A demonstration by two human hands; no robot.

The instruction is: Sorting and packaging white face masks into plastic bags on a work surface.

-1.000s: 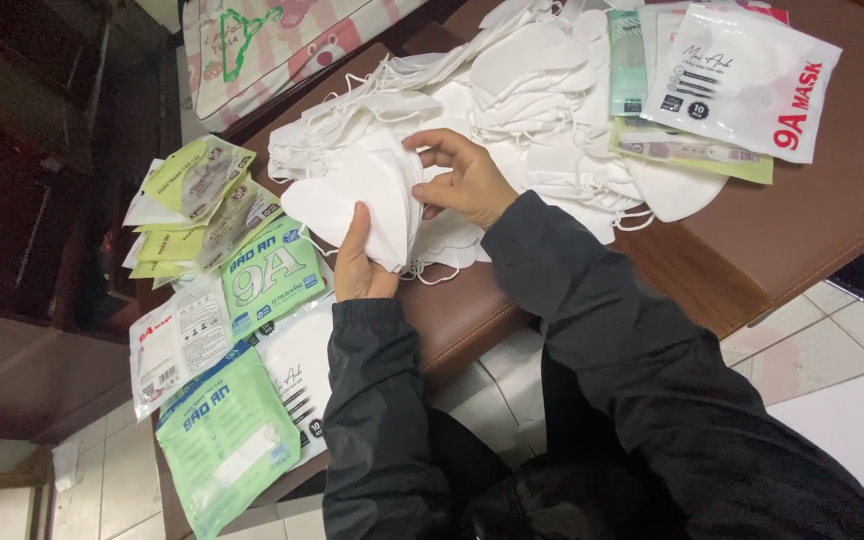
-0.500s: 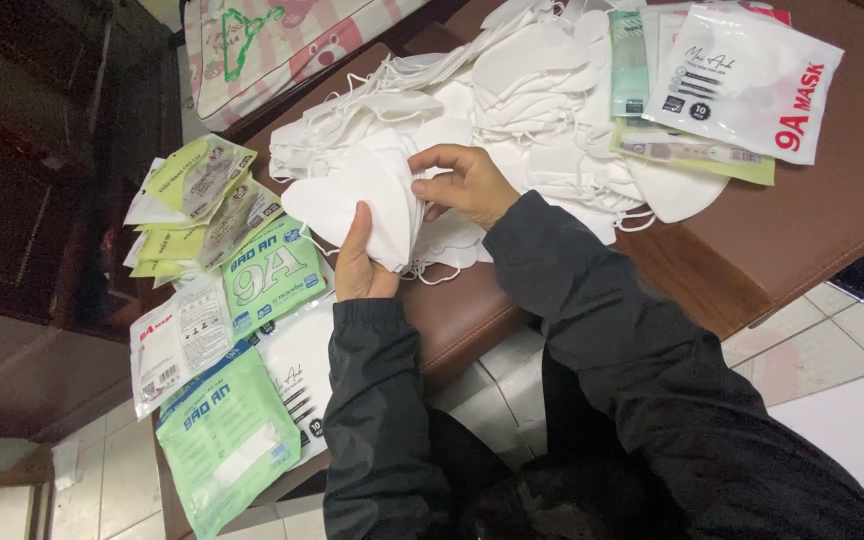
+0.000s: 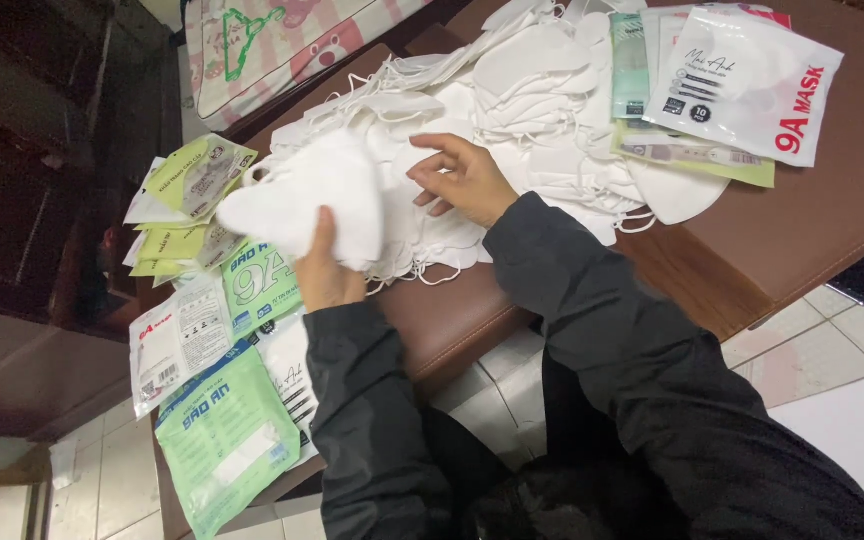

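Brown tabletop (image 3: 812, 230): left hand (image 3: 327, 275) grips white mask (image 3: 302, 195); right hand (image 3: 467, 180) spread on pile (image 3: 542, 90).

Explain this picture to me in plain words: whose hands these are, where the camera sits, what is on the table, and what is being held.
There is no machine here. A person wears a camera on the head, so the single view looks down along two dark sleeves. The left hand has a grip on a small stack of white face masks, lifted a little. The right hand rests on the big heap of loose white masks spread over the brown table. Green and white flat packets lie at the left end, yellow-green ones beyond them, and more packets sit at the far right.
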